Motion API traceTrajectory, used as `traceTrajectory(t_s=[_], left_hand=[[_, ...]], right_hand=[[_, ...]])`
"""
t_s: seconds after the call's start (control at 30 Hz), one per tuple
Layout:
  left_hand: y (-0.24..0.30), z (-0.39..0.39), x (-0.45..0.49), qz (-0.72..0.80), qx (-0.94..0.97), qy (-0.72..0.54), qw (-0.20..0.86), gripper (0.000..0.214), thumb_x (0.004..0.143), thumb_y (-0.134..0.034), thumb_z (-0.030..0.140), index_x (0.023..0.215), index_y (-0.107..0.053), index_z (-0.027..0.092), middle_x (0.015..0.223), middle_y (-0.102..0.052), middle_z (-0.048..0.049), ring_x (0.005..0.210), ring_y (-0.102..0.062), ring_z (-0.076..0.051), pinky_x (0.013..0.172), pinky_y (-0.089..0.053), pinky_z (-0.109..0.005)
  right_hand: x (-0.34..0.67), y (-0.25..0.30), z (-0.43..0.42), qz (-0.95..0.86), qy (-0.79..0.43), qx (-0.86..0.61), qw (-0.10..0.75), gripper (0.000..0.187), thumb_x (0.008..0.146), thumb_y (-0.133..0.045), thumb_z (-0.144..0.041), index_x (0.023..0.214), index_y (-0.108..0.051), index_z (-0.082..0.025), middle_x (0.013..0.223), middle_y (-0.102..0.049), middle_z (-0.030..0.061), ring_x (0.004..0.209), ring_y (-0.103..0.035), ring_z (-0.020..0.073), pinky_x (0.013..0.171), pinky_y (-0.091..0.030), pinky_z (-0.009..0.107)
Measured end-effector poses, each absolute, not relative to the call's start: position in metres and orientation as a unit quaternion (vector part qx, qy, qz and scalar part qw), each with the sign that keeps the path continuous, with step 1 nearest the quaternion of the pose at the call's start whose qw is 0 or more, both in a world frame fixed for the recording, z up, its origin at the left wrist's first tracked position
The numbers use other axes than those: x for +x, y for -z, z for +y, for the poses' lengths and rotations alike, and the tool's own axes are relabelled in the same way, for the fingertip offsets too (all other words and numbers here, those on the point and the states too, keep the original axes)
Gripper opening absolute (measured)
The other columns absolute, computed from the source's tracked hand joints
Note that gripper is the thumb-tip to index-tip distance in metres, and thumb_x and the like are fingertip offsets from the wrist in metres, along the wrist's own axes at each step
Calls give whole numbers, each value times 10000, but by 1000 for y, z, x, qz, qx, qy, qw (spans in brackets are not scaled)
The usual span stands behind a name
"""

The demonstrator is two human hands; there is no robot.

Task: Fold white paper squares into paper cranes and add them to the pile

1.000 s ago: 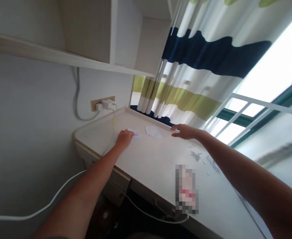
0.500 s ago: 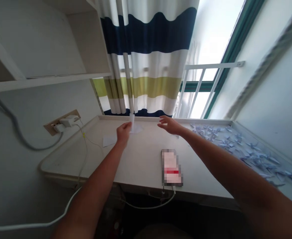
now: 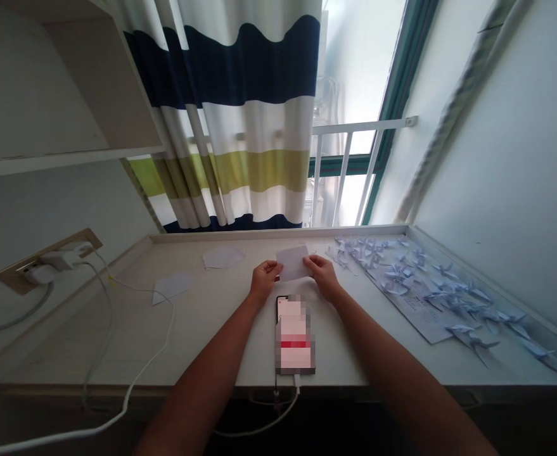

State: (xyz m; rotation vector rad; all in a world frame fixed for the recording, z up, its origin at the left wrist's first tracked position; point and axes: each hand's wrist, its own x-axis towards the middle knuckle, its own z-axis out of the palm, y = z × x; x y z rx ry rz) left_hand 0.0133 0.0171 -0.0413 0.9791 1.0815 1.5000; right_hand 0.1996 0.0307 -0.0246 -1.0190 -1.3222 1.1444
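Head view: one left hand, mine [image 3: 265, 282], thumb and fingers closed on the left edge of a small white paper sheet [image 3: 293, 265]; one right hand, mine [image 3: 324, 275], pinching the same sheet near its right edge. The sheet, single item, is held spread between my two hands, above the middle of the pale desk [image 3: 202, 320]. Nearer me, between my forearms: one phone [image 3: 291, 328], flat on the desk, screen mostly pixelated, white cable [image 3: 298, 383] at its near end. Left of my hands, lying apart: one patch of white paper toward the back [image 3: 222, 258], and a second patch of paper [image 3: 170, 289] nearer and further left. Right: many folded white paper figures [image 3: 396, 285], scattered loosely, some on a printed sheet [image 3: 421, 315]; count not legible. Far left: white plugs [image 3: 64, 258] in a wall socket, pale cord [image 3: 126, 405] crossing the near corner. Behind: one striped curtain [image 3: 259, 126], one white railing [image 3: 361, 127]; upper left, one shelf [image 3: 69, 159].
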Motion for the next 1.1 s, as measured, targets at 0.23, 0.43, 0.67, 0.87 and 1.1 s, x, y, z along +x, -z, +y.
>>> traceTrajectory(t_s=[0.23, 0.43, 0.67, 0.87, 1.1], left_hand=[[44, 22, 2, 425, 395, -623, 525, 500, 636, -922, 453, 895, -588, 187, 852, -763, -55, 827, -723, -177, 907, -578, -409], [41, 19, -6, 399, 427, -598, 549, 512, 594, -953, 379, 962, -668, 166, 865, -778, -67, 783, -720, -174, 876, -590, -402], [46, 21, -7, 409, 438, -602, 529, 470, 593, -935, 489, 758, -644, 159, 794, -756, -49, 692, -697, -152, 828, -602, -379], [44, 37, -17, 425, 478, -547, 540, 547, 601, -940, 535, 893, -741, 117, 782, -769, -92, 686, -710, -186, 733, -600, -354], [47, 35, -24, 425, 526, -494, 546, 532, 695, -866, 605, 856, -803, 102, 771, -774, -108, 667, -687, -186, 604, -548, -285]], right_hand=[[208, 28, 25, -550, -482, -409, 546, 546, 668, -854, -660, 927, -722, -198, 890, -775, 71, 760, -734, 227, 824, -618, 431], [212, 24, 19, -551, -463, -420, 552, 521, 664, -878, -618, 920, -743, -185, 826, -755, 50, 688, -687, 188, 775, -604, 396], [203, 19, 13, -587, -471, -409, 516, 501, 669, -877, -606, 869, -739, -169, 802, -771, 71, 700, -719, 205, 742, -604, 378], [201, 16, 30, -606, -468, -424, 483, 439, 694, -874, -562, 779, -715, -161, 753, -752, 71, 716, -713, 209, 743, -596, 375], [196, 19, 41, -626, -496, -408, 442, 442, 809, -771, -615, 858, -764, -176, 876, -778, 91, 811, -722, 252, 761, -614, 401]])
